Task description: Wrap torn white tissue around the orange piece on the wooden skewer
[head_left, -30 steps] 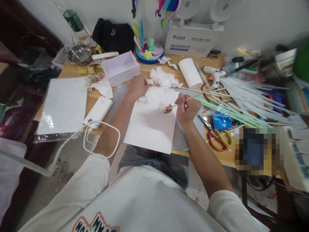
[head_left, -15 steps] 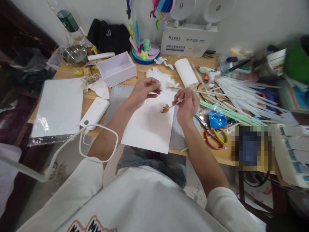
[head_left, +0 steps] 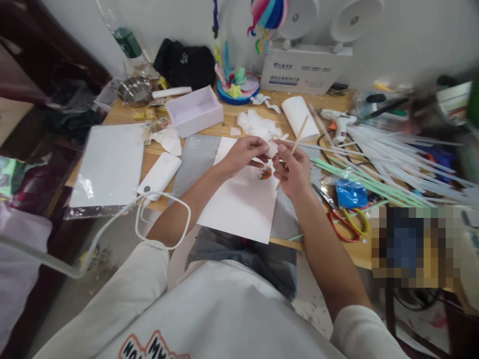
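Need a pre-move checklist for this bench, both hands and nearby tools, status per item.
1. White scrap at fingertips of left hand and right hand: ok
2. Wooden stick in right hand: ok
3. Orange-patterned piece over white sheet: ok
4. Scissors off the sheet: ok
5. White cable clear of left forearm: not ok, crosses it in view
6. Glue gun power: cannot tell
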Tool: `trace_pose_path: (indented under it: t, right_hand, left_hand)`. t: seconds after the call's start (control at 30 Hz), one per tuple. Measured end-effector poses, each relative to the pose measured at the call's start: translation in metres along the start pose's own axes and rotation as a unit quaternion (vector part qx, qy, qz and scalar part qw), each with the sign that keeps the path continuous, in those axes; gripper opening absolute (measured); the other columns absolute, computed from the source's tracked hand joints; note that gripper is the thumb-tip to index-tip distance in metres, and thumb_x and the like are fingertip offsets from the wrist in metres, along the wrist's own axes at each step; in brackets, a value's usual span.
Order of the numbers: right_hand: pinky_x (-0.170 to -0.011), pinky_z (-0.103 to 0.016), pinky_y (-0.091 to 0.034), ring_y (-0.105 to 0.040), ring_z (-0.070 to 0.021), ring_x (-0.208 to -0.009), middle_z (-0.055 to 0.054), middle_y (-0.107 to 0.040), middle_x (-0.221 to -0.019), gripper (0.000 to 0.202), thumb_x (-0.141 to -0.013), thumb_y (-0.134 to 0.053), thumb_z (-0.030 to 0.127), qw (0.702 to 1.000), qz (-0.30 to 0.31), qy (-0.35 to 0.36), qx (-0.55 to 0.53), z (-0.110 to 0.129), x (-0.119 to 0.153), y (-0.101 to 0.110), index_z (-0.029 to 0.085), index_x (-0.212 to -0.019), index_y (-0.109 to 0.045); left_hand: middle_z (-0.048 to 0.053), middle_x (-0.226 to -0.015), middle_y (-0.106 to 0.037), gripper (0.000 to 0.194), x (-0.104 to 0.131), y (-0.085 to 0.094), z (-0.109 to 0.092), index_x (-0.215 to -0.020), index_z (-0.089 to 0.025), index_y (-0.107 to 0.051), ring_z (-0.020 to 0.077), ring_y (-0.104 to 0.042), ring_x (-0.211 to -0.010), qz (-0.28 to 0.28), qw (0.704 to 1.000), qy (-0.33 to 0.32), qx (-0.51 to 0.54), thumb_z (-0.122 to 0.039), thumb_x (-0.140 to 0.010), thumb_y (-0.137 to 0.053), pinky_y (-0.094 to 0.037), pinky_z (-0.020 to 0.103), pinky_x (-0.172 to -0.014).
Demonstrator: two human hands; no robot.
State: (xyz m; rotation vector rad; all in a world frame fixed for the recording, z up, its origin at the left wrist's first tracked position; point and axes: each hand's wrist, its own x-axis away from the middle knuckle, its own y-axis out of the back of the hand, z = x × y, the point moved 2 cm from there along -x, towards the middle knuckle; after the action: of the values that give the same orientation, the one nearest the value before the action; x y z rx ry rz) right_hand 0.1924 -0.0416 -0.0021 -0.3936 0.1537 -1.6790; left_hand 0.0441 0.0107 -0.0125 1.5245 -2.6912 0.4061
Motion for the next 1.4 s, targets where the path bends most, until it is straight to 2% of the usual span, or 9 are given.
trace_pose_path:
  t: [0.17, 0.47, 0.63, 0.77, 0.9, 1.0, 1.1, 1.27, 1.4]
  right_hand:
    - [-0.036, -0.021, -0.008, -0.021, -0.0001, -0.037, 0.012, -0.046, -0.047, 0.034, -0.057, -0.088, 0.040, 0.998, -0.055, -0.001, 0.004, -0.002, -0.001, 0.000, 0.020, -0.074, -0.066]
    - [-0.038, -0.021, -0.011, -0.024, -0.0002, -0.039, 0.011, -0.048, -0.049, 0.028, -0.061, -0.083, 0.038, 0.995, -0.099, 0.003, 0.024, -0.004, -0.003, 0.003, 0.019, -0.072, -0.066]
    - [-0.038, -0.022, -0.011, -0.024, -0.0010, -0.040, 0.010, -0.047, -0.050, 0.035, -0.062, -0.086, 0.044, 0.995, -0.098, 0.004, 0.036, -0.005, -0.004, 0.004, 0.020, -0.072, -0.063]
    - [-0.039, -0.024, -0.012, -0.023, -0.0017, -0.041, 0.010, -0.045, -0.053, 0.041, -0.066, -0.084, 0.054, 0.995, -0.080, 0.018, 0.064, -0.009, -0.006, 0.007, 0.021, -0.074, -0.062]
    - [-0.043, -0.025, -0.023, -0.031, -0.0052, -0.045, 0.006, -0.047, -0.060, 0.051, -0.084, -0.059, 0.073, 0.988, -0.088, 0.096, 0.079, -0.003, -0.007, 0.011, 0.023, -0.078, -0.065]
    - [-0.054, -0.025, -0.036, -0.049, -0.0088, -0.062, 0.000, -0.056, -0.072, 0.056, -0.091, -0.047, 0.073, 0.969, -0.119, 0.178, 0.126, 0.009, -0.001, 0.014, 0.023, -0.080, -0.071]
    - [-0.057, -0.027, -0.034, -0.044, -0.0099, -0.059, 0.003, -0.046, -0.061, 0.056, -0.092, -0.046, 0.073, 0.945, -0.105, 0.212, 0.227, 0.017, 0.013, 0.016, 0.024, -0.082, -0.071]
    - [-0.055, -0.027, -0.030, -0.042, -0.0085, -0.053, 0.004, -0.049, -0.056, 0.049, -0.094, -0.054, 0.064, 0.919, -0.038, 0.218, 0.326, 0.005, 0.040, 0.023, 0.021, -0.072, -0.064]
    - [-0.057, -0.027, -0.033, -0.046, -0.0091, -0.052, 0.005, -0.051, -0.054, 0.047, -0.095, -0.052, 0.061, 0.909, -0.088, 0.230, 0.335, -0.014, 0.040, 0.034, 0.021, -0.074, -0.065]
  left_hand:
    - [0.006, -0.088, -0.073, 0.025, 0.002, -0.004, 0.001, -0.090, -0.014, -0.062, 0.0122, -0.072, -0.079, 0.004, 1.000, 0.004, -0.028, -0.036, -0.092, -0.073, -0.060, 0.025, -0.073]
    - [0.003, -0.085, -0.072, 0.028, 0.001, -0.007, -0.002, -0.087, -0.015, -0.058, 0.0111, -0.071, -0.075, -0.037, 0.999, 0.013, -0.012, -0.039, -0.093, -0.072, -0.060, 0.024, -0.072]
    - [0.004, -0.085, -0.071, 0.037, 0.003, -0.008, -0.002, -0.089, -0.014, -0.061, 0.0121, -0.071, -0.075, -0.051, 0.998, 0.021, -0.004, -0.048, -0.089, -0.076, -0.062, 0.025, -0.070]
    - [0.005, -0.085, -0.073, 0.031, 0.002, -0.006, -0.001, -0.091, -0.013, -0.066, 0.0119, -0.069, -0.076, -0.041, 0.998, 0.010, -0.041, -0.037, -0.081, -0.084, -0.062, 0.026, -0.072]
    - [0.003, -0.080, -0.071, 0.016, 0.001, 0.007, -0.005, -0.086, -0.013, -0.068, 0.0107, -0.067, -0.072, -0.075, 0.992, -0.018, -0.100, -0.026, -0.083, -0.078, -0.059, 0.025, -0.070]
    - [0.003, -0.078, -0.071, 0.012, 0.016, 0.019, -0.006, -0.083, -0.014, -0.070, 0.0111, -0.065, -0.071, -0.091, 0.982, -0.034, -0.165, -0.024, -0.082, -0.075, -0.055, 0.024, -0.067]
    - [0.004, -0.079, -0.072, 0.014, 0.044, 0.025, -0.001, -0.080, -0.015, -0.073, 0.0129, -0.064, -0.072, -0.076, 0.969, -0.032, -0.234, -0.028, -0.082, -0.073, -0.053, 0.024, -0.064]
    - [0.003, -0.081, -0.076, 0.013, 0.082, 0.014, 0.019, -0.084, -0.020, -0.078, 0.0157, -0.068, -0.075, -0.028, 0.951, -0.025, -0.306, -0.031, -0.083, -0.072, -0.052, 0.029, -0.074]
    - [0.003, -0.085, -0.078, 0.012, 0.083, 0.003, 0.027, -0.087, -0.021, -0.080, 0.0176, -0.069, -0.078, -0.018, 0.933, -0.057, -0.354, -0.030, -0.086, -0.071, -0.051, 0.031, -0.077]
